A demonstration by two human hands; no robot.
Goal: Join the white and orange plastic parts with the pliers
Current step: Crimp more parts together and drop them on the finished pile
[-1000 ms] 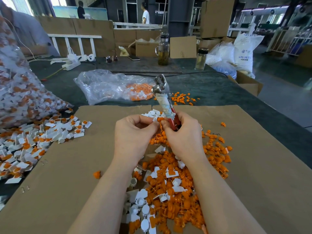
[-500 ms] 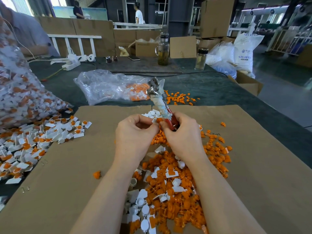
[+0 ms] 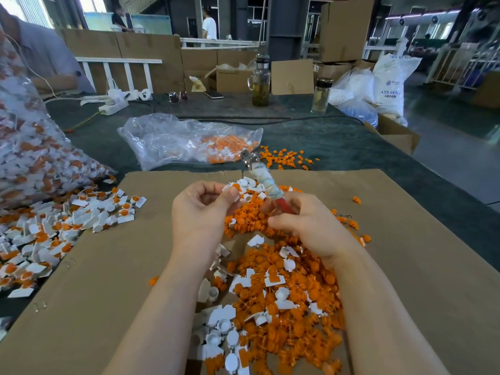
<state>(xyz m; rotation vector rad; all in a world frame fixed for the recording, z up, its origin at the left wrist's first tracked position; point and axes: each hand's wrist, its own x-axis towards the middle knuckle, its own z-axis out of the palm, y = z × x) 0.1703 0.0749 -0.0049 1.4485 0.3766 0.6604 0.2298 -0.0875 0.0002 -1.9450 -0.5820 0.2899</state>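
Note:
My left hand pinches a small white part with a bit of orange on it between thumb and fingertips. My right hand grips the pliers by the red handle. Their cloth-wrapped shaft points up and away, and the metal jaws are shut and empty. The hands are a short gap apart above a heap of loose orange and white parts on the brown cardboard sheet. The jaws do not touch the part in my left hand.
Joined white-and-orange pieces are spread at the left beside a large clear bag full of them. A flatter plastic bag and scattered orange parts lie beyond the cardboard. A glass jug, a bottle and a seated person are farther back.
My hands have drawn apart. The pliers have tipped lower and further away from me. The white part is now out in my left fingertips.

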